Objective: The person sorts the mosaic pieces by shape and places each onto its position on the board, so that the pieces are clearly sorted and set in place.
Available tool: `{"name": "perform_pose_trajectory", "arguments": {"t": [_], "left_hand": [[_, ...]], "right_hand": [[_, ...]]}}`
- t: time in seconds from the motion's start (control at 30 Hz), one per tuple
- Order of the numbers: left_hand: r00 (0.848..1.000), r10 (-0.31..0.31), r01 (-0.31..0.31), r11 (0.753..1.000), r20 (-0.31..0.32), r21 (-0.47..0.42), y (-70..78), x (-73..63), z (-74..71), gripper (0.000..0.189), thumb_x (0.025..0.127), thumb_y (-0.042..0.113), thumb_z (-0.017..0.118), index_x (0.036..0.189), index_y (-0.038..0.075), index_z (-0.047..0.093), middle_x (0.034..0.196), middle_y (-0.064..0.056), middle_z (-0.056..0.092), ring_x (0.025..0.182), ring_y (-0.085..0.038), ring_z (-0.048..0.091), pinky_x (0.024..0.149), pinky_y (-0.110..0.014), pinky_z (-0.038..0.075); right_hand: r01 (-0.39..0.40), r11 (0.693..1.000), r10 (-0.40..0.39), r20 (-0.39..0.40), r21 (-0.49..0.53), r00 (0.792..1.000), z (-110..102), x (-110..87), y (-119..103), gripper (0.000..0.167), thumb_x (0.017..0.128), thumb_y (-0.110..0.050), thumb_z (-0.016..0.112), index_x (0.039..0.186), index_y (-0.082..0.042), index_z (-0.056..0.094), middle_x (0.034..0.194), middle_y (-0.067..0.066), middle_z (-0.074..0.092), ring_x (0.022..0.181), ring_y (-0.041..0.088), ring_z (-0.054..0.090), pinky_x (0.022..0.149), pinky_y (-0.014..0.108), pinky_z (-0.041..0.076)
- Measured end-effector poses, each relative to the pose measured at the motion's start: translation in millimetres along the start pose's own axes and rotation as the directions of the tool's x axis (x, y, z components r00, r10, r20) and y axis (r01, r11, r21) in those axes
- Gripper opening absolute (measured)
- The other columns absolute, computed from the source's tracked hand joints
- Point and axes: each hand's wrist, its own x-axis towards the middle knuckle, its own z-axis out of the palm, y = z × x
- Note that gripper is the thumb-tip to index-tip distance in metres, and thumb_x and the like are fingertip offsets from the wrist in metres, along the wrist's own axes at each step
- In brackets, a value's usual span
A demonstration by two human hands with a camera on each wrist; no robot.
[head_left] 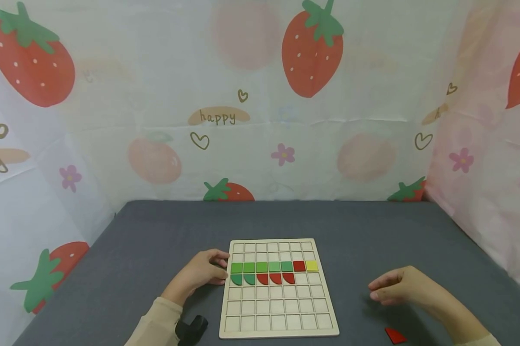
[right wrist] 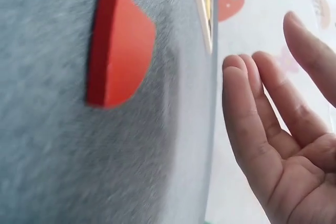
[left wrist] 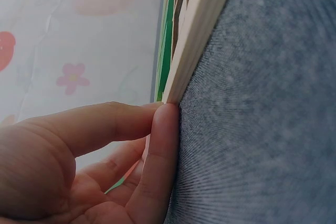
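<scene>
A pale wooden grid board [head_left: 277, 333] lies flat on the table. One row holds green, red and yellow square tiles [head_left: 311, 265]. Below it run two green quarter-circle pieces [head_left: 249, 279] and three red ones [head_left: 275, 278]. Fingertips and thumb of my left hand [head_left: 201, 271] touch the board's left edge, seen close up in the left wrist view. To the right of the board hovers my right hand [head_left: 404, 287], fingers loosely bent and holding nothing. A loose red quarter-circle piece [head_left: 395, 335] lies on the table beneath it, apart from the fingers [right wrist: 241, 103].
Dark grey cloth covers the table [head_left: 164, 226]. A curtain [head_left: 260, 173] with strawberry prints encloses the back and sides. By the left sleeve is a black object [head_left: 194, 329], probably worn at the wrist.
</scene>
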Motion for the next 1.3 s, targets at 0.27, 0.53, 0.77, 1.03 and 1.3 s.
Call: {"name": "perform_pose_trajectory", "arguments": {"t": [0.27,0.53,0.77,1.03,1.3], "left_hand": [[1.000,0.000,0.000,1.000,0.006,-0.007,-0.2,0.0,-0.8,0.051,0.079,-0.010,0.071,0.128,-0.007,0.059,0.100,-0.015,0.057,0.074,-0.017,0.062,0.067,-0.034,0.061],[1.000,-0.002,0.002,1.000,0.010,-0.008,0.7,-1.3,-1.7,0.050,0.079,-0.010,0.071,0.128,-0.006,0.059,0.100,-0.015,0.057,0.074,-0.017,0.062,0.067,-0.033,0.061],[1.000,-0.011,0.011,1.000,0.004,-0.005,2.3,-2.9,-2.0,0.050,0.080,-0.009,0.071,0.128,-0.006,0.059,0.100,-0.014,0.057,0.074,-0.017,0.062,0.067,-0.033,0.061],[1.000,-0.025,0.025,1.000,-0.008,-0.010,2.7,-2.1,-2.0,0.048,0.080,-0.010,0.070,0.127,-0.004,0.061,0.099,-0.013,0.058,0.074,-0.016,0.063,0.067,-0.032,0.061],[0.999,-0.035,0.035,0.999,0.007,-0.013,2.3,-1.7,-2.1,0.049,0.080,-0.009,0.070,0.128,-0.003,0.060,0.099,-0.013,0.058,0.075,-0.017,0.063,0.067,-0.033,0.061]], "right_hand": [[-0.029,0.999,0.027,0.080,0.017,0.996,-11,-8.5,17,0.041,0.090,-0.022,0.074,0.116,0.009,0.068,0.108,0.008,0.075,0.091,0.018,0.073,0.082,0.036,0.061],[-0.033,0.999,0.030,0.146,0.020,0.989,-14,-11.5,25,0.036,0.090,-0.017,0.073,0.113,0.011,0.069,0.100,0.002,0.076,0.087,0.010,0.070,0.077,0.030,0.061],[0.012,0.999,-0.023,0.219,0.051,0.975,-11,-8.4,27,0.039,0.086,-0.014,0.077,0.110,0.016,0.067,0.091,-0.003,0.075,0.081,0.005,0.067,0.072,0.021,0.058],[0.052,0.993,-0.081,0.295,0.104,0.952,-7,-3.4,29,0.042,0.085,-0.011,0.077,0.106,0.022,0.064,0.083,-0.005,0.074,0.075,0.002,0.066,0.067,0.018,0.057],[0.077,0.994,-0.098,0.303,0.081,0.948,-3,-7.6,30,0.037,0.082,-0.007,0.078,0.101,0.021,0.065,0.079,-0.005,0.072,0.071,0.002,0.064,0.064,0.017,0.054]]}}
